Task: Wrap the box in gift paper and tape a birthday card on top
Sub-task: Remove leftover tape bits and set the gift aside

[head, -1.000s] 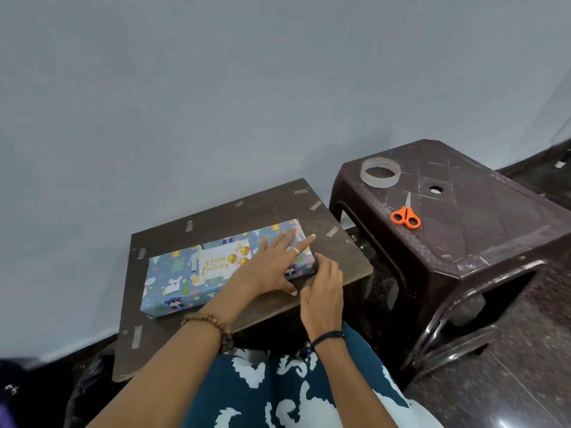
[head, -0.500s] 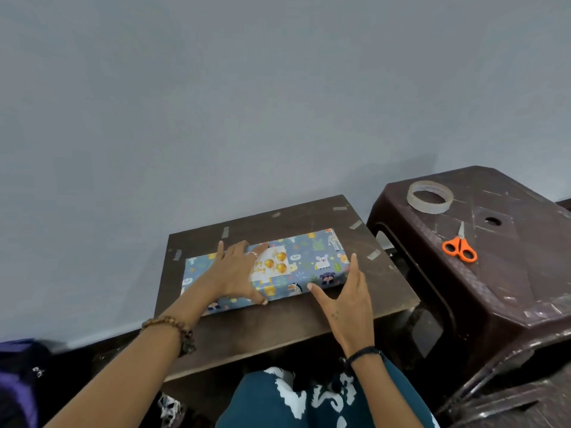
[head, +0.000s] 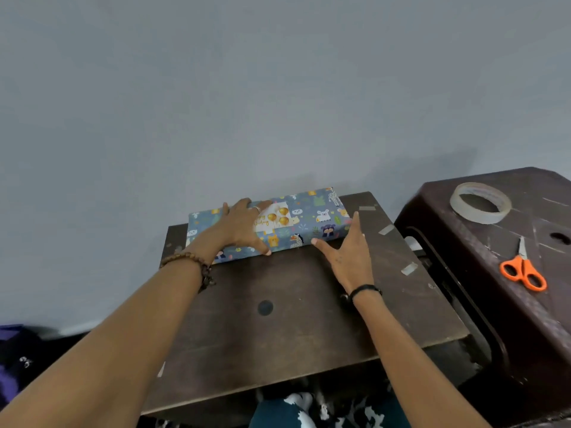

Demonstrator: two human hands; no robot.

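Note:
The box [head: 312, 222], wrapped in blue gift paper with cartoon animals, lies at the far edge of the dark wooden board [head: 290, 310], against the wall. A white birthday card [head: 276, 220] with gold balloons lies on its top. My left hand [head: 239, 227] rests flat on the box's left half, fingers spread, covering part of the card. My right hand [head: 346, 248] is spread open at the box's near right edge, thumb and index finger touching the side of the box, palm over the board.
A dark brown plastic stool [head: 494, 257] stands to the right, carrying a tape roll [head: 480, 206] and orange scissors [head: 523, 270]. Short tape strips [head: 409, 268] stick along the board's right edge. A grey wall rises directly behind the board.
The box has slid away from me to the board's far edge, both hands moving with it. My left hand shifted from the box's right part to its left half.

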